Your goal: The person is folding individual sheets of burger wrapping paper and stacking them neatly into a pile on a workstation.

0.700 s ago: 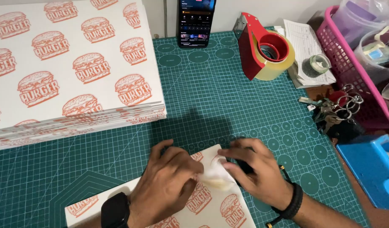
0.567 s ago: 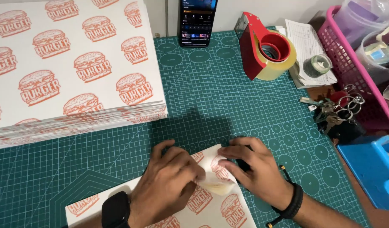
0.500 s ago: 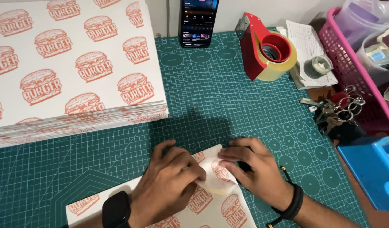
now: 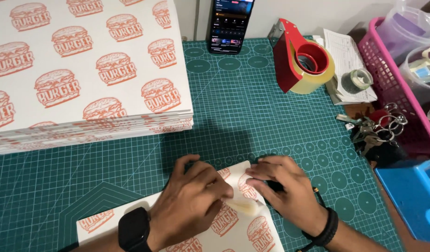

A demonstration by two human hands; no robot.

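A white paper sheet [image 4: 233, 224] printed with orange burger pictures lies at the near edge of the green cutting mat [image 4: 233, 112]. My left hand [image 4: 191, 200], with a black watch on the wrist, presses down on the sheet. My right hand [image 4: 285, 186], wearing a black wristband, rests on the sheet's upper right corner. Between the two hands a small pale yellowish piece [image 4: 243, 205], like a strip of tape, sits against the paper at my fingertips. Which hand pinches it I cannot tell.
A thick stack of the same printed sheets [image 4: 84, 79] fills the far left. A phone [image 4: 231, 23] leans at the back. A red tape dispenser [image 4: 301, 60], a small tape roll [image 4: 356, 80], keys [image 4: 371, 128], a pink basket [image 4: 392, 79] and a blue dispenser [image 4: 413, 196] line the right.
Both hands stay on the sheet. The fingers have shifted slightly and the pale strip lies a little lower between them.
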